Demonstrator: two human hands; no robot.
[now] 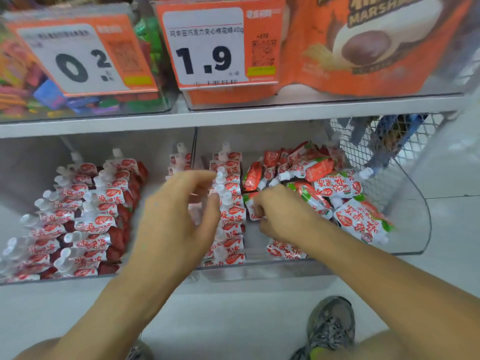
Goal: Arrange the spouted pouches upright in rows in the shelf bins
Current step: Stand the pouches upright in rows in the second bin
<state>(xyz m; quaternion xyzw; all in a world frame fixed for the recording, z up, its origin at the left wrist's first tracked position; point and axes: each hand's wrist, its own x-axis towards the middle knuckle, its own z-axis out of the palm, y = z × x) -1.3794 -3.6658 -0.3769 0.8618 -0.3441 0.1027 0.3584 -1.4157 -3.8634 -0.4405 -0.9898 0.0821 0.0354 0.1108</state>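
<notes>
Red-and-white spouted pouches fill two clear bins on the lower shelf. In the left bin [23, 280] two tidy rows of pouches [85, 214] stand upright. The right bin [405, 209] holds one upright row [231, 203] along its left side and a loose heap of pouches [335, 190] lying flat on the right. My left hand [179, 216] hovers with curved fingers against the upright row, its thumb and fingertips at the white caps. My right hand [278, 214] grips a single pouch [251, 203] beside that row.
A grey shelf edge [233, 115] runs above the bins, carrying orange price tags [213, 45] and a marshmallow bag [376, 42]. Wire mesh [384, 141] closes the right end. A clear divider [194, 144] separates the bins. My shoe [331, 326] rests on the floor below.
</notes>
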